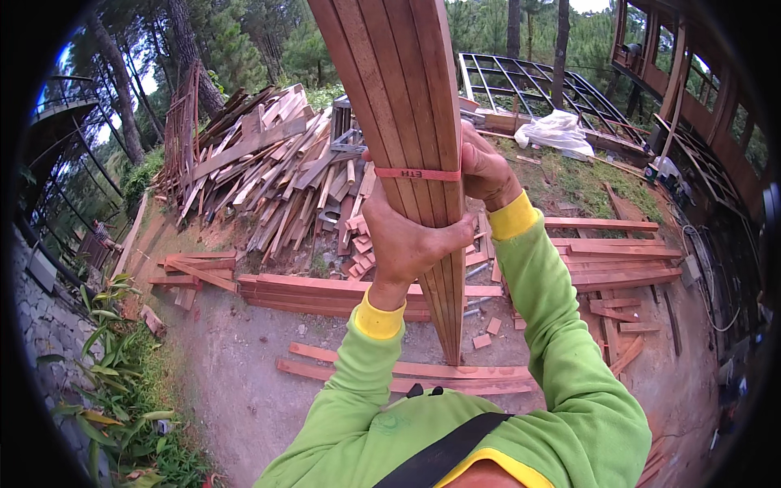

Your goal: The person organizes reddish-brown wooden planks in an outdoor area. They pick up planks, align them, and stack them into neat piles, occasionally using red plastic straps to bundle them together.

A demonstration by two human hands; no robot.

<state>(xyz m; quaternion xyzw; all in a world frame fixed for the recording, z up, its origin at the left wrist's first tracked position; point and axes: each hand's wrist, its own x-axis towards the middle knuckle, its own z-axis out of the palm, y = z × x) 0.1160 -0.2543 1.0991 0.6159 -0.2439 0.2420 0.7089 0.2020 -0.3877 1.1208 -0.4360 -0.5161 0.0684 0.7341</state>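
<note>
Fingers (450, 235), both hands (401, 246) (493, 172), wide around banded planks (423, 191)

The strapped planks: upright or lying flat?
Roughly upright: the strapped planks run down between left hand and right hand, lower end toward the ground.

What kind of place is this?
Probably an outdoor building site or timber yard among trees: there's a heap of loose lumber, stacked reddish beams and a wooden structure.
</note>
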